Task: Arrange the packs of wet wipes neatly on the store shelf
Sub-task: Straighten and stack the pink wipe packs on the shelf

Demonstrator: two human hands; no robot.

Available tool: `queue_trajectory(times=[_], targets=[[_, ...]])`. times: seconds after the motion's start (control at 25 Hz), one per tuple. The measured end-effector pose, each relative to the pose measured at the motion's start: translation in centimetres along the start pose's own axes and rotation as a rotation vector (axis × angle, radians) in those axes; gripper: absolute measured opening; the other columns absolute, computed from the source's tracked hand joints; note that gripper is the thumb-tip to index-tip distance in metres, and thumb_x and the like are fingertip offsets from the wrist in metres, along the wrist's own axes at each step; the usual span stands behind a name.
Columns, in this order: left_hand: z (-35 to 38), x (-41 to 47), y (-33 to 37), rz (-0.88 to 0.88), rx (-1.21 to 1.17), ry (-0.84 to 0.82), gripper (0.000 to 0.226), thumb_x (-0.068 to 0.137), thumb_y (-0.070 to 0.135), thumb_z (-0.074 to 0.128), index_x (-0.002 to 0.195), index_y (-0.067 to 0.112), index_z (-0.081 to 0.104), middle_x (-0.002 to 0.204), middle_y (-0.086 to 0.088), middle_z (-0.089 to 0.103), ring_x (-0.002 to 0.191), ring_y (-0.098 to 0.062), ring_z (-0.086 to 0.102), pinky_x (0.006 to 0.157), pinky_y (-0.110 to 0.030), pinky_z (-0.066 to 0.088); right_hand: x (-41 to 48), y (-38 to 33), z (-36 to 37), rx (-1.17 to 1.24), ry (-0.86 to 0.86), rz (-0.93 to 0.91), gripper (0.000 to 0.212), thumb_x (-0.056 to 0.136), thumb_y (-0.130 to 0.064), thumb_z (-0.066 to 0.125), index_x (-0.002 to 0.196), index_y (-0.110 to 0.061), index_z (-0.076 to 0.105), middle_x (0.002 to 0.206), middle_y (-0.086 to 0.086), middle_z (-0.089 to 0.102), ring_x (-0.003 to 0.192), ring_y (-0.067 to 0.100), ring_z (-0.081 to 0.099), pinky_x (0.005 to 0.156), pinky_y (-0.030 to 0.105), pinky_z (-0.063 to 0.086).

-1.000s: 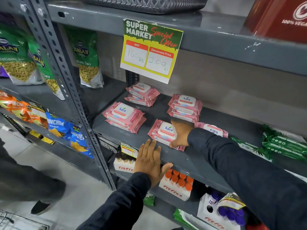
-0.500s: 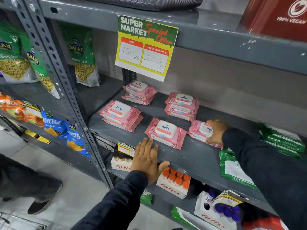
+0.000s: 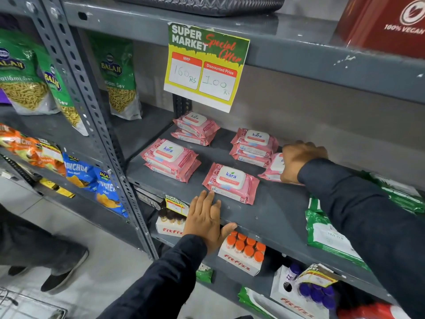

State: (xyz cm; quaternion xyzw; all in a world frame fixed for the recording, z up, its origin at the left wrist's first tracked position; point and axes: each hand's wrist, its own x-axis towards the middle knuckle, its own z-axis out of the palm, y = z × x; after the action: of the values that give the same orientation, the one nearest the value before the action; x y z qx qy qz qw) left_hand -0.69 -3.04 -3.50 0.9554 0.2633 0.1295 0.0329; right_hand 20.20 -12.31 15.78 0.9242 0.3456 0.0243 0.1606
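Observation:
Pink Kara wet-wipe packs lie on the grey shelf (image 3: 271, 217). Two stacks sit at the back (image 3: 196, 127) (image 3: 254, 145), a third stack (image 3: 170, 158) at front left, and a single pack (image 3: 231, 183) at front centre. My right hand (image 3: 301, 158) grips another pink pack (image 3: 273, 168) to the right of the back stack, mostly hiding it. My left hand (image 3: 207, 221) rests flat on the shelf's front edge, fingers spread, holding nothing.
Green packs (image 3: 328, 236) lie on the shelf's right side. A price sign (image 3: 205, 67) hangs from the shelf above. Fitfizz bottle boxes (image 3: 243, 254) stand on the shelf below. Snack bags (image 3: 119, 74) fill the left bay. A person's shoes (image 3: 64, 270) stand on the floor at left.
My right hand let go of the front centre pack, moved right, took hold of another pink pack and is pushing it back beside the rear stack. My left hand stayed put.

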Motion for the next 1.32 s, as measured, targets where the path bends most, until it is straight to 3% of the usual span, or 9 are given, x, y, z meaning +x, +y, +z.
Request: queue_trajectory(times=[0.16, 0.36, 0.56, 0.72, 0.92, 1.08, 1.16, 1.24, 1.32], targets=[[0.1, 0.0, -0.1, 0.005, -0.009, 0.008, 0.082, 0.086, 0.072, 0.028, 0.127, 0.005, 0.053, 0.140, -0.019, 0.046, 0.134, -0.038, 0.035, 0.111, -0.053, 0.025, -1.1, -2.8, -1.2, 0.120, 0.163, -0.116, 0.074, 0.065, -0.058, 0.072, 0.125, -0.020, 0.051, 0.122, 0.011, 0.056, 0.112, 0.035, 0.056, 0.089, 0.041, 0.047], [0.5, -0.1, -0.3, 0.024, -0.016, 0.017, 0.079, 0.086, 0.070, 0.034, 0.124, 0.003, 0.054, 0.138, -0.021, 0.047, 0.132, -0.039, 0.036, 0.110, -0.053, 0.027, -0.9, -7.6, 0.5, 0.472, -0.025, -0.234, 0.079, 0.070, -0.037, 0.075, 0.137, -0.017, 0.039, 0.134, 0.008, 0.050, 0.121, 0.031, 0.051, 0.096, 0.043, 0.048], [0.3, 0.0, -0.2, 0.016, -0.005, 0.037, 0.078, 0.086, 0.070, 0.034, 0.123, 0.005, 0.056, 0.138, -0.020, 0.048, 0.131, -0.039, 0.038, 0.110, -0.053, 0.026, 0.1, -8.6, 2.0, 0.487, -0.067, -0.242, 0.084, 0.070, -0.038, 0.075, 0.140, -0.017, 0.035, 0.141, 0.006, 0.045, 0.127, 0.028, 0.046, 0.101, 0.042, 0.045], [0.7, 0.0, -0.2, 0.015, 0.005, 0.027, 0.079, 0.087, 0.071, 0.031, 0.125, 0.006, 0.054, 0.140, -0.020, 0.046, 0.133, -0.038, 0.035, 0.112, -0.052, 0.023, 0.5, -8.4, 1.4, 0.423, -0.073, -0.263, 0.097, 0.066, -0.053, 0.076, 0.144, -0.016, 0.031, 0.146, 0.007, 0.041, 0.130, 0.030, 0.044, 0.102, 0.042, 0.043], [1.0, -0.2, -0.3, 0.027, -0.034, 0.053, 0.078, 0.086, 0.070, 0.036, 0.124, 0.004, 0.053, 0.141, -0.021, 0.045, 0.134, -0.039, 0.032, 0.111, -0.051, 0.021, 1.0, -9.1, 0.0, 0.273, -0.054, -0.312, 0.070, 0.072, -0.051, 0.071, 0.128, -0.018, 0.048, 0.132, 0.005, 0.055, 0.120, 0.032, 0.050, 0.098, 0.044, 0.045], [0.8, -0.1, -0.4, 0.027, -0.041, 0.056, 0.078, 0.086, 0.070, 0.037, 0.124, 0.003, 0.053, 0.140, -0.021, 0.045, 0.134, -0.039, 0.033, 0.110, -0.052, 0.021, 1.5, -8.9, -0.9, 0.102, -0.154, -0.478, 0.077, 0.080, -0.025, 0.069, 0.147, -0.030, 0.031, 0.151, -0.004, 0.038, 0.136, 0.033, 0.031, 0.106, 0.044, 0.039], [0.8, -0.1, -0.4, 0.027, -0.043, 0.049, 0.079, 0.086, 0.070, 0.037, 0.124, 0.003, 0.053, 0.140, -0.020, 0.046, 0.134, -0.039, 0.033, 0.111, -0.052, 0.022, 1.6, -8.4, -1.0, 0.039, -0.169, -0.569, 0.079, 0.081, -0.013, 0.060, 0.147, -0.039, 0.027, 0.154, -0.007, 0.034, 0.136, 0.030, 0.031, 0.106, 0.044, 0.038], [0.8, -0.1, -0.3, 0.024, -0.041, 0.046, 0.079, 0.086, 0.071, 0.036, 0.125, 0.004, 0.053, 0.140, -0.020, 0.045, 0.134, -0.038, 0.032, 0.111, -0.052, 0.022, 1.7, -7.8, -1.3, 0.158, -0.147, -0.574, 0.076, 0.078, -0.014, 0.062, 0.145, -0.034, 0.033, 0.153, -0.002, 0.037, 0.135, 0.029, 0.037, 0.107, 0.043, 0.040], [0.9, -0.1, -0.3, 0.021, -0.037, 0.050, 0.080, 0.086, 0.071, 0.035, 0.125, 0.004, 0.054, 0.140, -0.020, 0.045, 0.134, -0.038, 0.032, 0.111, -0.051, 0.020, 1.7, -7.8, -2.0, 0.396, -0.078, -0.384, 0.070, 0.076, -0.036, 0.069, 0.139, -0.020, 0.044, 0.145, 0.008, 0.046, 0.127, 0.031, 0.048, 0.102, 0.042, 0.045]])
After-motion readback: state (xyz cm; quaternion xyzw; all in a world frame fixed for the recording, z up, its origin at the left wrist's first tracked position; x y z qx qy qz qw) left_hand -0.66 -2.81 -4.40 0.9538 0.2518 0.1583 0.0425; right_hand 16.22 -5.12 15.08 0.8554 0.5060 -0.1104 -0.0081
